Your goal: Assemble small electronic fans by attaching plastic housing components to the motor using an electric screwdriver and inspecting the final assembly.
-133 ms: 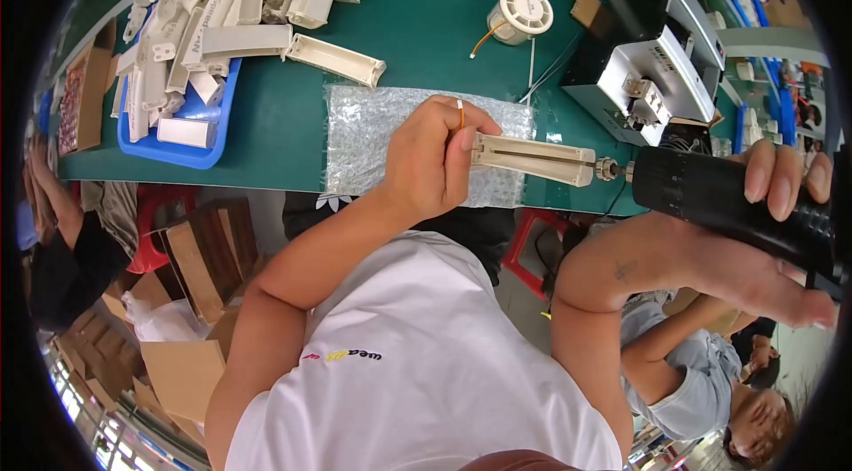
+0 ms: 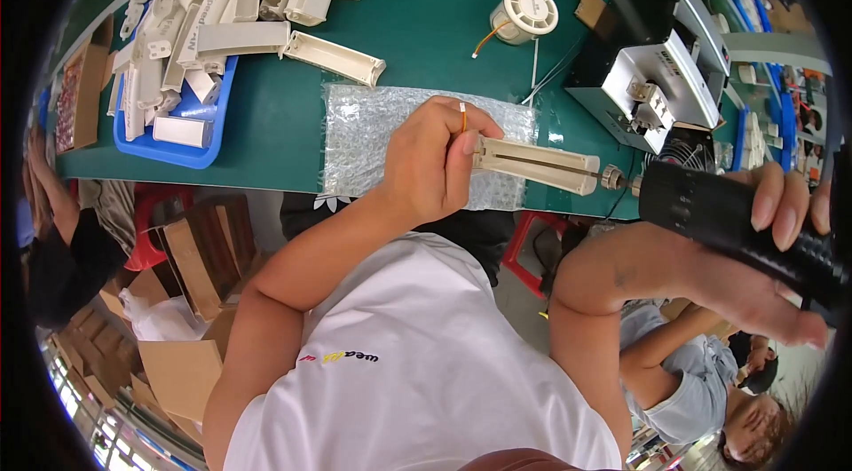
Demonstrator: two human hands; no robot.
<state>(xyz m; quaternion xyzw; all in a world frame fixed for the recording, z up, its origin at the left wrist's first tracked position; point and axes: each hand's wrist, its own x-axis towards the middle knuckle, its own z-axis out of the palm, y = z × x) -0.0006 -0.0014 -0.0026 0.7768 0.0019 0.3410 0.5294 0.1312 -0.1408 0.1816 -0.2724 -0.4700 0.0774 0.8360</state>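
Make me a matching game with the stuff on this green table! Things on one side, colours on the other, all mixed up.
Things:
1. tray under the heap of plastic parts
2. power screwdriver in the right hand
3. long plastic part in the left hand
4. table

Colours:
A. black
B. green
C. blue
D. cream

Pairs: 1-C, 2-A, 3-D, 4-B

On the green worktop [image 2: 417, 36], a blue tray [image 2: 169, 147] heaped with cream plastic housings [image 2: 191, 18] lies far left. A clear bubble-wrap sheet [image 2: 373, 138] lies in the middle, near the front edge. Two white wire spools [image 2: 524, 14] sit behind it. A black-and-silver machine [image 2: 652, 71] stands to the right.
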